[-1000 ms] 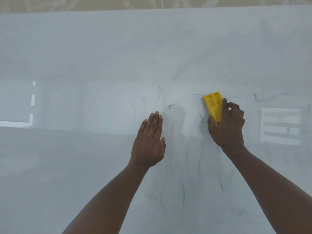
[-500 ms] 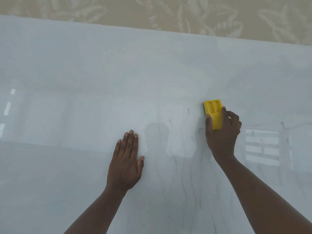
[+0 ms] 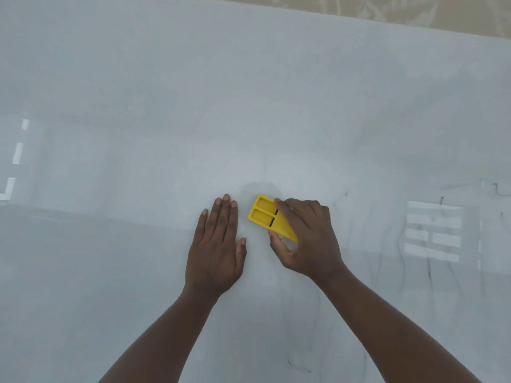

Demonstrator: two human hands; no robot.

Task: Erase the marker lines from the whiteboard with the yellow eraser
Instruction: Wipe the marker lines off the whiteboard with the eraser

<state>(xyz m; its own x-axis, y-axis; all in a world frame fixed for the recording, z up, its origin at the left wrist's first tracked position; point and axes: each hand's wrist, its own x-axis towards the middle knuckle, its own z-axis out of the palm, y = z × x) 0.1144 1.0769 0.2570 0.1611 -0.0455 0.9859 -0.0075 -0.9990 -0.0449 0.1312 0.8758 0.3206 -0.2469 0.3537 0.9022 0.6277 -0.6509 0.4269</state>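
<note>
The right hand (image 3: 307, 239) pinched the yellow eraser (image 3: 269, 217) flat on the whiteboard (image 3: 138, 78) near centre; the left hand (image 3: 217, 250) lay spread, empty; faint marker lines (image 3: 428, 269) at 3 o'clock risked being missed or smeared.

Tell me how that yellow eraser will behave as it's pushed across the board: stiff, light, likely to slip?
The yellow eraser looks like moulded plastic with ribbed recesses, so probably stiff and light. The right hand pinches it by the sides. The whiteboard is glossy, so it should glide easily.
</note>
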